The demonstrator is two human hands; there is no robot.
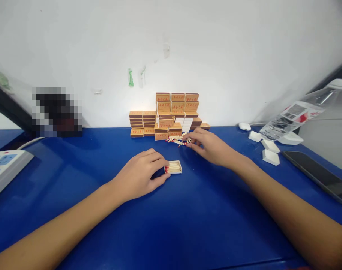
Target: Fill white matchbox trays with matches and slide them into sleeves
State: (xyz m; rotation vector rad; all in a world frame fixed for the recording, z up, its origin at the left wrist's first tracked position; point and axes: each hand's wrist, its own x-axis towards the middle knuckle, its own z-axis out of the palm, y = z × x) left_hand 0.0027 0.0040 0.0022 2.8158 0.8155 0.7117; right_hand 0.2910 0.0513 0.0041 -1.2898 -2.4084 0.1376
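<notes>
On the blue table, a small white matchbox tray (174, 172) lies full of matches (173, 167) with red heads toward the left. My left hand (144, 168) grips the tray's left end between thumb and fingers. Farther back, loose matches (175, 139) are heaped in front of stacked orange matchboxes (177, 107). At the right side of this heap, my right hand (206, 144) has its thumb and fingertips pinched on some matches. How many it holds is hidden.
White trays (187, 123) stand among the stacked boxes by the wall. To the right are a plastic bottle (294, 112) lying tilted, several white blocks (270, 157), a white case (244, 126) and a phone (318, 174). A power strip (10, 168) lies at the left.
</notes>
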